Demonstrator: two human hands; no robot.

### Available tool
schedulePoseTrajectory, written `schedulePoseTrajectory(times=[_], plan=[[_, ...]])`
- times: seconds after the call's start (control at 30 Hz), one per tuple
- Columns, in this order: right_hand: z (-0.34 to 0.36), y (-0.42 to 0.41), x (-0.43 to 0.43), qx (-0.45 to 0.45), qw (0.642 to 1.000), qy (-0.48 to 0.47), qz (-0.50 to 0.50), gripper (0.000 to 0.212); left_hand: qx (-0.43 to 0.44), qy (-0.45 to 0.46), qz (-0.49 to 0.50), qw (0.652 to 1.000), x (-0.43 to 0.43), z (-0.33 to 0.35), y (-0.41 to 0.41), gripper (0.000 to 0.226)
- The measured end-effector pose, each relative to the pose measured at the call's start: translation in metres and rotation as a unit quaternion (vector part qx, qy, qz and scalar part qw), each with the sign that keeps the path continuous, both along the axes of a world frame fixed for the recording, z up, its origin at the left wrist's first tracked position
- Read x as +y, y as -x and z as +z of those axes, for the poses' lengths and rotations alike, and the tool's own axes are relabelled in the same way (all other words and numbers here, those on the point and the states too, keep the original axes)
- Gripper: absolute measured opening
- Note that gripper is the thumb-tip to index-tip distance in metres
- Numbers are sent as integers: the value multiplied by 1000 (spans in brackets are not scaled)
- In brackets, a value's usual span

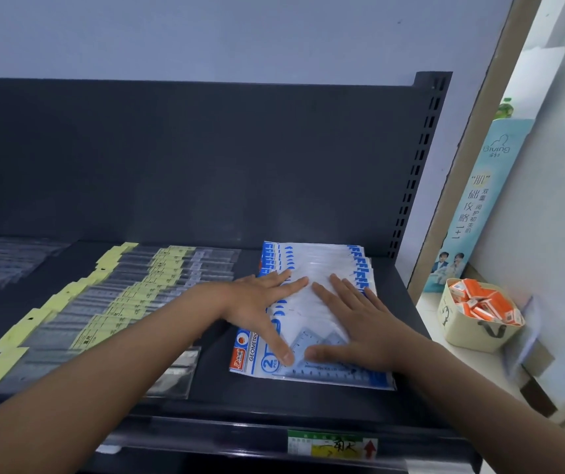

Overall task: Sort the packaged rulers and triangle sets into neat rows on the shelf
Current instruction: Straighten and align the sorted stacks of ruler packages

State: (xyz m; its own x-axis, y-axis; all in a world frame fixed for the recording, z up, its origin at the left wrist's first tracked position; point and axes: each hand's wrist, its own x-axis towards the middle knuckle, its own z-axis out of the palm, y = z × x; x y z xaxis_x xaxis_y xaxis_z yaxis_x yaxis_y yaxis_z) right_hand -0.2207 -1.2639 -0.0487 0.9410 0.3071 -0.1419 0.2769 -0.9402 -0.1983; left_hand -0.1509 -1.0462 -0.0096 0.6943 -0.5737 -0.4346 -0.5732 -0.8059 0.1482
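A row of blue-and-white triangle set packets (318, 265) lies overlapped on the dark shelf (219, 388), running from the back panel to the front. My left hand (260, 306) and my right hand (353, 319) both press flat on the packets, fingers straight and pointing toward the back, thumbs near each other over the front packet (322, 372). To the left, two overlapped rows of packaged rulers with yellow header cards (110, 299) stretch diagonally across the shelf. My left forearm crosses over the nearer rulers.
More clear-packaged rulers (4, 265) lie at the far left. The shelf's slotted upright (418, 165) stands at the right. Beyond it, a cream basket of orange boxes (479, 313) and a tall light-blue carton (472, 206) stand on a white counter. A price label (332, 444) sits on the front rail.
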Motion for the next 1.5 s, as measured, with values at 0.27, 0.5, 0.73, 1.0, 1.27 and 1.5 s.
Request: schedulePoseTrajectory(times=[0.27, 0.5, 0.73, 1.0, 1.27, 1.5], plan=[[-1, 7, -1, -18, 1000, 14, 3, 113, -50, -11, -29, 998, 1, -1, 8, 131], [-6, 5, -10, -14, 1000, 9, -11, 104, -42, -5, -16, 999, 5, -20, 11, 137], [14, -41, -17, -47, 853, -442, -274, 73, 57, 372, 212, 902, -10, -15, -11, 74], [18, -68, -4, 20, 754, -542, -371, 71, 209, 531, 408, 713, -28, -16, -51, 81], [19, -83, -18, 10, 741, -549, -386, 41, 137, 605, 432, 655, -17, -24, -63, 30], [14, -102, -36, -1, 712, -540, -449, 12, 143, 604, 475, 624, -18, -28, -72, 15]])
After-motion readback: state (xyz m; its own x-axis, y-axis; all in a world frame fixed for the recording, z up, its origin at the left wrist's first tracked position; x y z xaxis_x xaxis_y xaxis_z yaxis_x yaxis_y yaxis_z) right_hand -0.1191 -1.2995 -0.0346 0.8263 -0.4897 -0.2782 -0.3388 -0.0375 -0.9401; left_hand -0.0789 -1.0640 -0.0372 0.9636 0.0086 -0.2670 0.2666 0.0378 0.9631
